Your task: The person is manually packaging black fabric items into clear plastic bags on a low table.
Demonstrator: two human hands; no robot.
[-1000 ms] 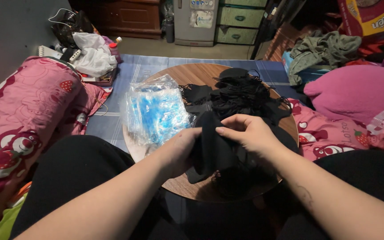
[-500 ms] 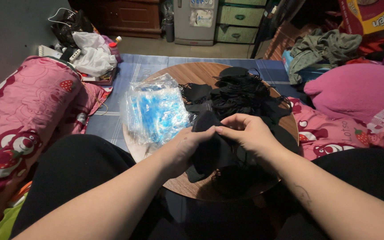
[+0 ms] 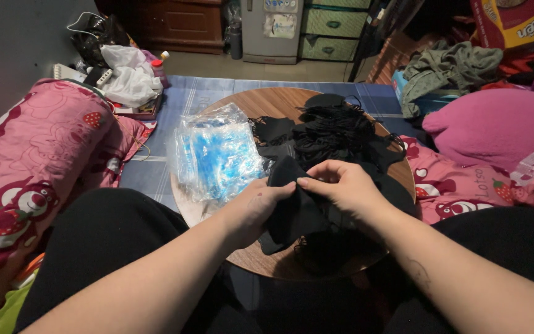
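While I look down, my left hand (image 3: 258, 207) and right hand (image 3: 344, 185) both pinch one black mask (image 3: 295, 210) with their fingers, above the round desk (image 3: 242, 105), just beside the black pile (image 3: 335, 133).

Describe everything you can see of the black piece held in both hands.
The black fabric piece looks soft, matte and folded, drooping over the round wooden table's near edge. The left hand grips its left side, and the right hand pinches its top with the fingers. A pile of black masks lies just behind it.
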